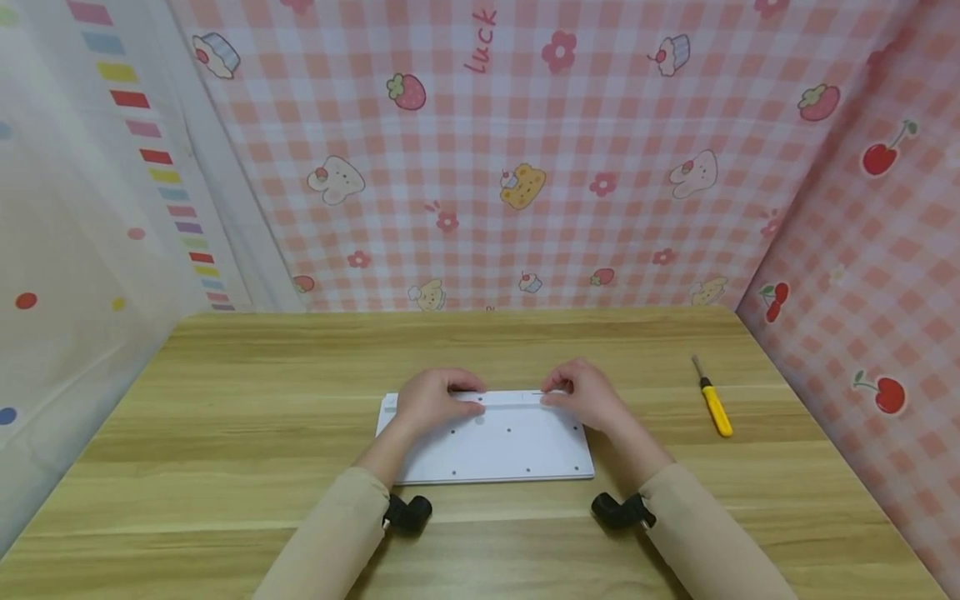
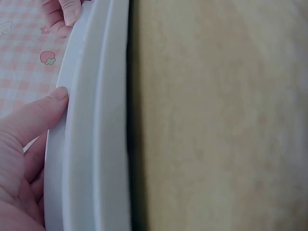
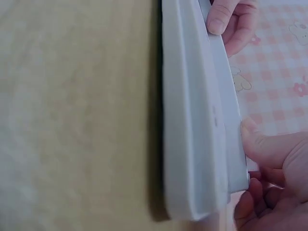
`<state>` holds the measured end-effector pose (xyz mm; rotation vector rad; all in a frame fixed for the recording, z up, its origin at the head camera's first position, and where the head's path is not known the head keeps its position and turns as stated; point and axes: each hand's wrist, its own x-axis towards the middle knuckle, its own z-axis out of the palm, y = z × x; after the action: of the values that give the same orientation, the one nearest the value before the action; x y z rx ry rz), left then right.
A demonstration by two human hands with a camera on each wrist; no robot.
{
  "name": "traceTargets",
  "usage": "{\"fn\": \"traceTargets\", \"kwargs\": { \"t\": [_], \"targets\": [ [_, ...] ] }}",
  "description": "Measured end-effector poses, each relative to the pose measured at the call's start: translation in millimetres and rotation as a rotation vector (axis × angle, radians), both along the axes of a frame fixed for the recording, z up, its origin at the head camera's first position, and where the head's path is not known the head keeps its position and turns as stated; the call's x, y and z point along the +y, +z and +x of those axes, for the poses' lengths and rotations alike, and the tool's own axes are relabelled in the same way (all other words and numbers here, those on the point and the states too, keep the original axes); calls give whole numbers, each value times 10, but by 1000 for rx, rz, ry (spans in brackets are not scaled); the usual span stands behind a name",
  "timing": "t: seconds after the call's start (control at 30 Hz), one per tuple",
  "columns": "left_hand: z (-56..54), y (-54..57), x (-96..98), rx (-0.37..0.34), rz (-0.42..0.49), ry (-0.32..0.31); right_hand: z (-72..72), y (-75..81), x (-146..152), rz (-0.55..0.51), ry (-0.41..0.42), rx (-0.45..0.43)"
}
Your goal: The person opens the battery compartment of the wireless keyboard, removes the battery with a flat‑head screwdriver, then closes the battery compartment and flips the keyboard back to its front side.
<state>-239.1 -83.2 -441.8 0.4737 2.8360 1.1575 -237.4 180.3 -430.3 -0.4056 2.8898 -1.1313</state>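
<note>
A white keyboard [image 1: 487, 455], underside up, lies at the middle of the table with small dark screw holes across it. A raised bar [image 1: 513, 399] runs along its far edge. My left hand [image 1: 432, 402] pinches this bar left of its middle, thumb on the near side and fingers behind. At the bar's right end, my right hand [image 1: 587, 398] grips in the same way. Both wrist views show the keyboard's edge [image 2: 79, 120] side-on, with the thumbs pressed to the bar. The keys' side is hidden.
A screwdriver [image 1: 717, 410] with a yellow handle lies on the wooden table [image 1: 247, 433] to the right, its tip pointing away. Behind the table hangs a pink checked cloth [image 1: 480, 125]. Black wrist cameras [image 1: 408, 515] sit at both sleeves.
</note>
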Motion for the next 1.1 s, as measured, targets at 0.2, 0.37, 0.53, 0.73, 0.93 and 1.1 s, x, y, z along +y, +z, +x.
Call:
{"fn": "traceTargets", "kwargs": {
  "t": [0.2, 0.37, 0.53, 0.73, 0.93, 1.1],
  "targets": [
    [-4, 4, -6, -1, -1, -3, 22, -18, -18, -32, 3, 42],
    [-12, -6, -11, 7, -3, -11, 14, -69, 27, -87, 44, 63],
    [-21, -20, -15, 15, -9, -26, 12, -73, 82, -123, 54, 39],
    [-20, -16, -9, 22, -9, -38, -81, -45, 262, -189, -11, -22],
    [-11, -6, -11, 21, -10, -29, -262, -52, 587, -169, -89, -39],
    [-18, -10, -18, 19, -21, -30, -360, -91, 758, -114, -124, -89]
  ]
}}
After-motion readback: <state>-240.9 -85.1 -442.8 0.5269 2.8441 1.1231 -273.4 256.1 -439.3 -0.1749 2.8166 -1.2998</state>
